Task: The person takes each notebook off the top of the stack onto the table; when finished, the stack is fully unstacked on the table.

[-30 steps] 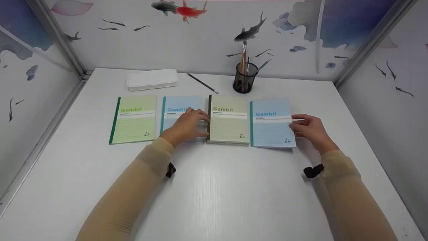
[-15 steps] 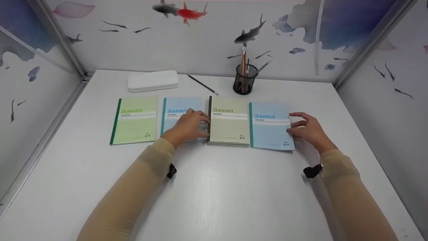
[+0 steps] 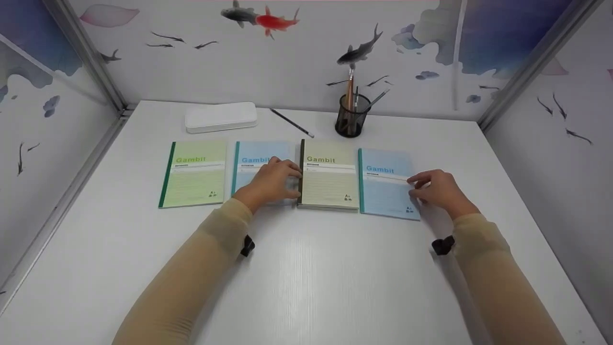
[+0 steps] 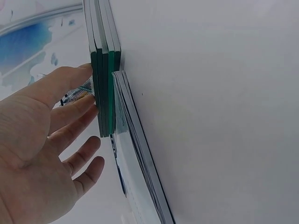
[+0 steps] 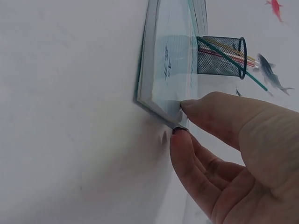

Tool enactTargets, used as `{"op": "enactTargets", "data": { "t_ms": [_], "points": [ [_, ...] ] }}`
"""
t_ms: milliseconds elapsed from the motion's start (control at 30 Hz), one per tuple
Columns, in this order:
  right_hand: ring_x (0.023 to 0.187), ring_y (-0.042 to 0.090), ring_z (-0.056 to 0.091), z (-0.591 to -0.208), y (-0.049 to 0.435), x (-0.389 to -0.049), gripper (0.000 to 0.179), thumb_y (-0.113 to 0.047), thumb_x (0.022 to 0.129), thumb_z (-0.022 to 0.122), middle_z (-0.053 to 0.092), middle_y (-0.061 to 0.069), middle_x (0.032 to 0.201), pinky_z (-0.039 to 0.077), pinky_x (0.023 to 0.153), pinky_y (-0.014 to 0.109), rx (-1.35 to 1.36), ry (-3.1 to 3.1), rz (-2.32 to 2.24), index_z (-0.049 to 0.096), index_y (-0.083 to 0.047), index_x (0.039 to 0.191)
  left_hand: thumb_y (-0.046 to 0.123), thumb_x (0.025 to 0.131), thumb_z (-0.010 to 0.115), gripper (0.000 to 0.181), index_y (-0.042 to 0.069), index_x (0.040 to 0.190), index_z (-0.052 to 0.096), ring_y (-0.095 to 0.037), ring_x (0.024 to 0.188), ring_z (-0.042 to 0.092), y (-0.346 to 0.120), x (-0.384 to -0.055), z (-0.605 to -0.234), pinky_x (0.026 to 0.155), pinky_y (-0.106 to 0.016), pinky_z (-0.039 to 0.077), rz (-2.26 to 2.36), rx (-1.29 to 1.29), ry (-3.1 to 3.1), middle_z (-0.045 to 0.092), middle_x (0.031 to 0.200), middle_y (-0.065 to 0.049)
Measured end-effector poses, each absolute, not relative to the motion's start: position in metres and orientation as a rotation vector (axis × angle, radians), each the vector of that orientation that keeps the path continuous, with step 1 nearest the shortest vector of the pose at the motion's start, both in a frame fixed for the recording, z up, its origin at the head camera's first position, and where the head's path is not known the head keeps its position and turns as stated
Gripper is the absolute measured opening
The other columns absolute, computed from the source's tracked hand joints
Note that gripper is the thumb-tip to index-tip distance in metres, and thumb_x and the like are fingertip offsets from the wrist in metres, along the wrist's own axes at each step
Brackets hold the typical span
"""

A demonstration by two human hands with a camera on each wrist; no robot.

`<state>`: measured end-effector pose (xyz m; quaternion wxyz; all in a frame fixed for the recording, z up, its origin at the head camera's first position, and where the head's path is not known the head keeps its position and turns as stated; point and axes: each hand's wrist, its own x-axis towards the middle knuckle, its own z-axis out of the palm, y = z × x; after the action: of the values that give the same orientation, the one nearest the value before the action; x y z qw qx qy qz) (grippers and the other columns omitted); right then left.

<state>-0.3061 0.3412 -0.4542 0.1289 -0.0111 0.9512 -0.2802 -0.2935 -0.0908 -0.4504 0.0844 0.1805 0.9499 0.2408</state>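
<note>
Side by side lie a green notebook (image 3: 196, 184), a blue notebook (image 3: 262, 149), a beige notebook (image 3: 330, 189) and another blue notebook (image 3: 385, 194). My left hand (image 3: 274, 179) reaches over the left blue notebook, partly hiding it. Its thumb and fingertips touch the spine side of the beige one, which tops a stack; several dark green spines (image 4: 103, 88) show in the left wrist view. With thumb on the cover and index finger at the edge, my right hand (image 3: 438, 189) pinches the right edge of the right blue notebook, seen closely in the right wrist view.
Along the back of the white table (image 3: 301, 273) are a white case (image 3: 220, 117), a black pencil (image 3: 292, 123) and a black mesh pen cup (image 3: 352, 117) holding brushes and pencils. Printed panels enclose the table at the back and sides.
The right blue notebook's right side has come down and its lower edge has shifted slightly toward me. My right hand moved a little left and down with it. The left hand stays at the beige notebook.
</note>
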Motion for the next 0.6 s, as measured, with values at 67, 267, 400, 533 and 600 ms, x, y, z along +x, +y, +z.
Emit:
{"op": "enactTargets", "data": {
  "t_ms": [67,267,400,533,600],
  "points": [
    [0.083,0.022,0.068,-0.455,0.342,-0.307,0.039,-0.017,0.095,0.071,0.063,0.021,0.126,0.053,0.07,0.028,-0.05,2.777,-0.789,0.069,-0.007,0.133,0.031,0.089,0.083,0.052,0.012,0.135,0.069,-0.025,0.137,0.043,-0.091,-0.294,-0.45,0.118,-0.045,0.038,0.716,0.547,2.833,0.058,0.146,0.001],
    [0.087,0.025,0.064,-0.456,0.341,-0.304,0.039,-0.018,0.096,0.071,0.061,0.019,0.126,0.052,0.07,0.027,-0.042,2.788,-0.823,0.067,-0.009,0.134,0.031,0.088,0.084,0.053,0.013,0.136,0.069,-0.023,0.136,0.043,-0.089,-0.294,-0.45,0.117,-0.042,0.04,0.733,0.506,2.823,0.057,0.146,0.003],
    [0.098,0.029,0.061,-0.456,0.332,-0.299,0.039,-0.028,0.099,0.069,0.062,0.018,0.126,0.053,0.073,0.026,-0.046,2.859,-0.883,0.067,-0.008,0.133,0.031,0.088,0.084,0.054,0.013,0.136,0.068,-0.023,0.135,0.043,-0.089,-0.294,-0.449,0.116,-0.042,0.04,0.742,0.491,2.812,0.056,0.146,0.002],
    [0.1,0.029,0.064,-0.457,0.315,-0.298,0.039,-0.035,0.101,0.065,0.064,0.016,0.124,0.056,0.075,0.025,0.004,2.852,-1.026,0.067,-0.009,0.13,0.031,0.088,0.083,0.056,0.013,0.138,0.067,-0.024,0.136,0.043,-0.089,-0.294,-0.449,0.116,-0.042,0.041,0.736,0.486,2.805,0.055,0.147,0.002],
    [0.098,0.027,0.067,-0.458,0.304,-0.299,0.038,-0.034,0.102,0.065,0.064,0.015,0.124,0.059,0.076,0.024,0.054,2.79,-1.131,0.067,-0.01,0.131,0.032,0.088,0.083,0.056,0.013,0.139,0.066,-0.024,0.136,0.043,-0.089,-0.295,-0.449,0.116,-0.042,0.041,0.726,0.487,2.806,0.055,0.147,0.002]
  ]
}}
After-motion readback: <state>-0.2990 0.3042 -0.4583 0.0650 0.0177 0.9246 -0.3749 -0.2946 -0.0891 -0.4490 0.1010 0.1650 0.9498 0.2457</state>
